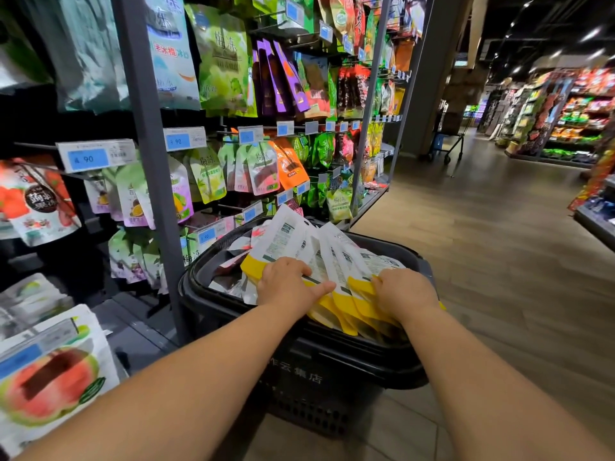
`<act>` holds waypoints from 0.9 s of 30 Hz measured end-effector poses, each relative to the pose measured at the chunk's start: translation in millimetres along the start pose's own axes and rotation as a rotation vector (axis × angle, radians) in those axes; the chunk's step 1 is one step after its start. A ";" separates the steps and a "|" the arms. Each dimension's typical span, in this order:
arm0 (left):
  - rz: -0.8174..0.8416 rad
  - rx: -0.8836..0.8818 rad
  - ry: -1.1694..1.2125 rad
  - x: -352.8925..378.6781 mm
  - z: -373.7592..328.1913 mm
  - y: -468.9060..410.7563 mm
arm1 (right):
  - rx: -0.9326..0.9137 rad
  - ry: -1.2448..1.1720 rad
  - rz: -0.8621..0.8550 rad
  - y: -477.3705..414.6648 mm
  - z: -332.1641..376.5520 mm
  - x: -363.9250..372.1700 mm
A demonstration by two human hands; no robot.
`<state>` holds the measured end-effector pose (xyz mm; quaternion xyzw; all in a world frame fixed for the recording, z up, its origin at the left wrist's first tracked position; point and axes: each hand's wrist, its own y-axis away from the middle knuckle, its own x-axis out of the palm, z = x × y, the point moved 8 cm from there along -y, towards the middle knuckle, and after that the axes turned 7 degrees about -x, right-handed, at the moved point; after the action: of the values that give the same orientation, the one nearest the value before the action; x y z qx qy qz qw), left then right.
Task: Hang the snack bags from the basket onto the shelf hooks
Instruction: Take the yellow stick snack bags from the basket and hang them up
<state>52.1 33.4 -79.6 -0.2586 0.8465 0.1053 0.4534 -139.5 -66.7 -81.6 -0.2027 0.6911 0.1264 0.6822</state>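
A black plastic basket [332, 361] stands on the floor in front of me, beside the shelf. Inside it lies a fanned stack of white snack bags with yellow ends [299, 241], backs up. My left hand [289, 282] grips the yellow end of the left part of the stack, thumb stretched toward the middle. My right hand [404, 291] presses on and holds the yellow ends at the right. Several other silver and red bags [229, 271] sit deeper in the basket. The shelf hooks [229, 207] with hanging bags are to the left.
The tall shelf rack with a grey upright post [149, 161] fills the left, hung with green, purple and orange bags and blue price tags [87, 159]. Wooden floor aisle [482, 244] opens to the right. A trolley [449, 144] stands far back; another shelf edge [595, 224] is at right.
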 end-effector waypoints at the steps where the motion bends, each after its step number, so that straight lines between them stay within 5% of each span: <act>1: 0.005 -0.003 -0.001 0.5 0.3 -0.4 | -0.015 0.014 -0.001 -0.5 0.4 -0.3; 15: 0.028 -0.013 0.019 0.7 1.0 -0.7 | 0.017 -0.175 -0.213 12.3 1.8 -27.1; 27: 0.023 -0.110 0.151 -10.7 1.2 1.7 | 0.119 -1.061 -0.929 38.1 1.7 -93.9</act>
<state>56.9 39.0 -71.5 -0.2805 0.8742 0.1368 0.3720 -156.5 -22.1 7.8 -0.3500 0.1132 -0.1341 0.9202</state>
